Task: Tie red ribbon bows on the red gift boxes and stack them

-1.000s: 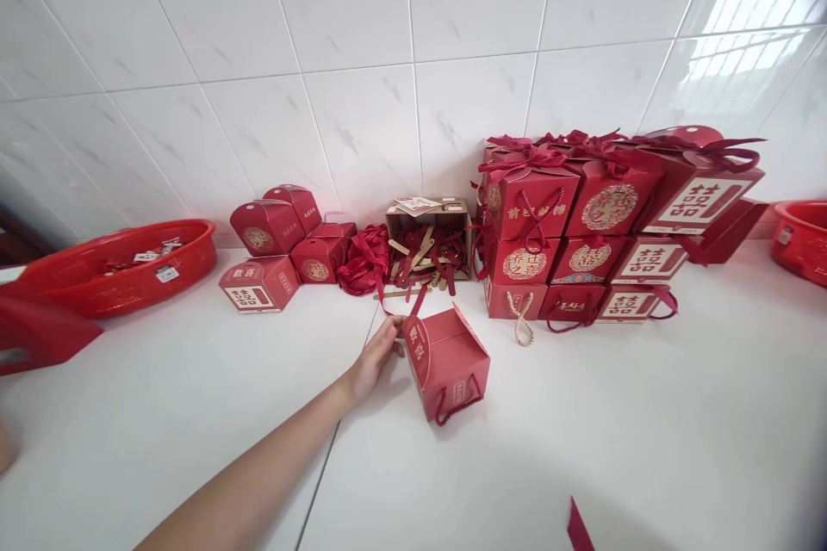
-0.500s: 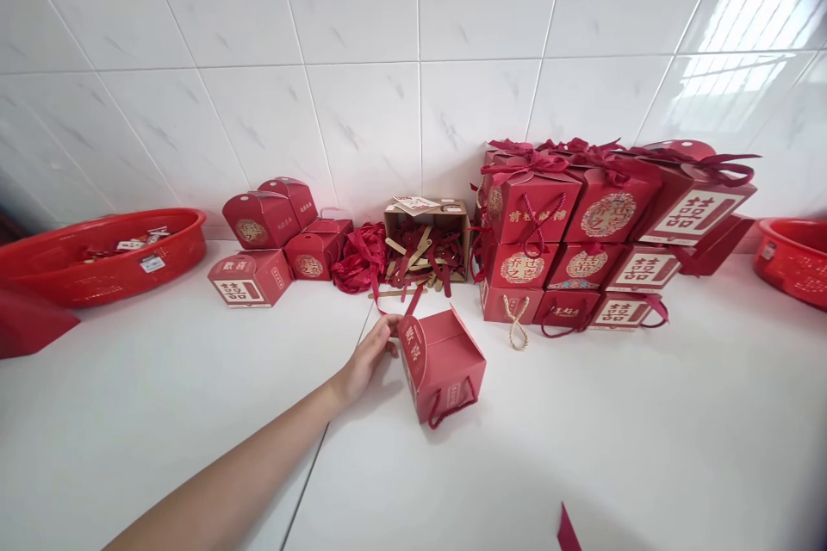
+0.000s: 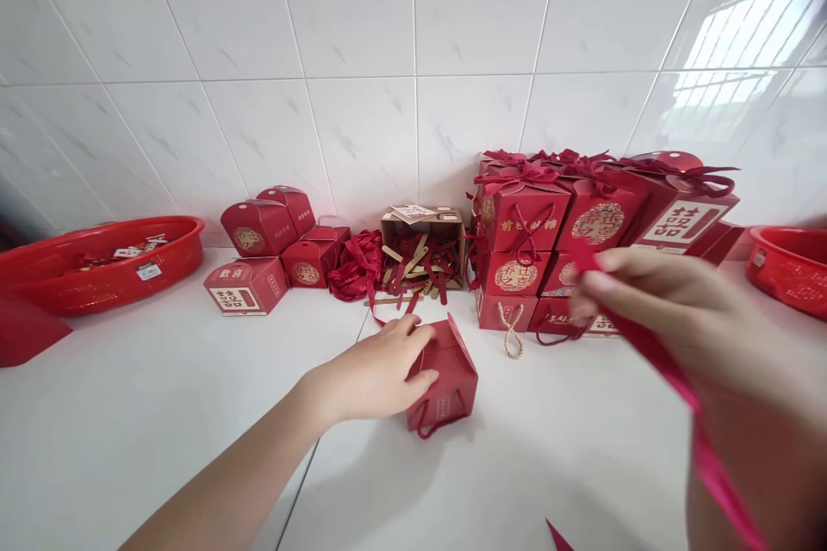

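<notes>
A red gift box (image 3: 452,370) with a dark red cord handle on its front stands on the white counter (image 3: 362,482), its top flaps partly raised. Over its left side curls my left hand (image 3: 371,370), fingers and thumb gripping the box and hiding part of it. My right hand (image 3: 652,301), blurred by motion, is raised at the right and pinches a red ribbon (image 3: 672,374) between thumb and fingers. The ribbon trails down toward the lower right. Another ribbon end (image 3: 378,306) runs from the ribbon heap (image 3: 358,267) to behind my left hand.
Stacked gift boxes with bows (image 3: 517,224) stand at the right, partly behind my right hand. Several boxes (image 3: 245,284) sit at the left. A cardboard box (image 3: 456,250) holds red and gold strips. Red plastic baskets (image 3: 181,245) flank both ends.
My right hand has come into view from the right with the ribbon. My left hand has moved from the box's rear left corner onto its left side, and the flaps have shifted.
</notes>
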### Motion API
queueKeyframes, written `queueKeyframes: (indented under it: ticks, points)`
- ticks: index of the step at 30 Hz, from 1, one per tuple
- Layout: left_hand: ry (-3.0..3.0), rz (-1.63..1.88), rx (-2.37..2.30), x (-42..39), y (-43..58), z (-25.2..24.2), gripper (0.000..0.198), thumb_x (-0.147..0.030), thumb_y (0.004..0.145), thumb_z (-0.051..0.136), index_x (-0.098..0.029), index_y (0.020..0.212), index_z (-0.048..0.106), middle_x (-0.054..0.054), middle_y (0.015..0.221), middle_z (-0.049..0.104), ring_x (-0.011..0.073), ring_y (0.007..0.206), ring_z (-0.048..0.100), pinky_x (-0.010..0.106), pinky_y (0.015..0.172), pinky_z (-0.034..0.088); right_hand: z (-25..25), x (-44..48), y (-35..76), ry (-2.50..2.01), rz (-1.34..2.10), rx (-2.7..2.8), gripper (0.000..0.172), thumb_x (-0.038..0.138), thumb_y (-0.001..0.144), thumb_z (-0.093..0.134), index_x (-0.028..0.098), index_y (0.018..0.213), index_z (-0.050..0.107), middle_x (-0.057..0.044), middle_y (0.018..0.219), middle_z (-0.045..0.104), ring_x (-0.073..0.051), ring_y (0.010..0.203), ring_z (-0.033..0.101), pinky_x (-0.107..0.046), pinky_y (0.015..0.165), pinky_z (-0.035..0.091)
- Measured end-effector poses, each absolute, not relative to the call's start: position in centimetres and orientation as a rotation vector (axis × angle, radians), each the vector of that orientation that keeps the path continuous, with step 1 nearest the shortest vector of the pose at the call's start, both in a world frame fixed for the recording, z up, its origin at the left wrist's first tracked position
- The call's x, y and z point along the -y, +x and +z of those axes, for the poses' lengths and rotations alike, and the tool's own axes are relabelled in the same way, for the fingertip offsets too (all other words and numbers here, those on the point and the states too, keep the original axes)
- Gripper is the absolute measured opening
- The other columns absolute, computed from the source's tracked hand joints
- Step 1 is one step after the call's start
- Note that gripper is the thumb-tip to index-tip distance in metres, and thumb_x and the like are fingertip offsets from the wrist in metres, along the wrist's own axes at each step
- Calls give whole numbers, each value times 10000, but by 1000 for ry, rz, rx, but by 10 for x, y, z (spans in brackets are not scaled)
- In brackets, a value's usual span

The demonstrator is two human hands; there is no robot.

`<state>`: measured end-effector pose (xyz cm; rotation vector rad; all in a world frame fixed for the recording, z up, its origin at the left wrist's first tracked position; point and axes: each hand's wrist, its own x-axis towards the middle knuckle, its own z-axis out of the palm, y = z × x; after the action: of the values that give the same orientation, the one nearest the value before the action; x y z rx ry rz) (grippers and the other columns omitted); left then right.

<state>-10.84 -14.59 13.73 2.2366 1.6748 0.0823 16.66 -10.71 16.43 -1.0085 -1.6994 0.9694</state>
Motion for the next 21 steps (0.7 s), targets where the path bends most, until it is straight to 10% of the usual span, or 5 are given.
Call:
queueKeyframes:
  ticks: [4, 9, 21]
  points:
    - [2232, 97, -1503, 133, -117, 126, 438, -227, 897, 369, -322, 1321, 429, 36, 1605, 36, 299, 1338, 407, 405, 947, 474, 146, 79, 134, -984, 1345, 2121, 410, 500, 890, 509, 183, 636, 562, -10, 629, 585, -115, 553, 475, -261, 564, 392]
    - [2300, 85, -1426, 122, -124, 122, 584, -95, 866, 298, -311, 1407, 344, 23, 1592, 153, 240, 1436, 228, 396, 1092, 367, 129, 66, 122, -1135, 1387, 2348, 379, 418, 879, 494, 171, 595, 540, 4, 617, 564, -97, 527, 386, -254, 534, 315]
    - [2375, 68, -1476, 123, -120, 119, 583, -113, 866, 308, -303, 1416, 343, 44, 1558, 246, 263, 1353, 394, 384, 1017, 457, 138, 77, 121, -1374, 1202, 2308, 251, 312, 796, 500, 182, 581, 492, 1, 602, 558, -107, 511, 394, -260, 479, 294]
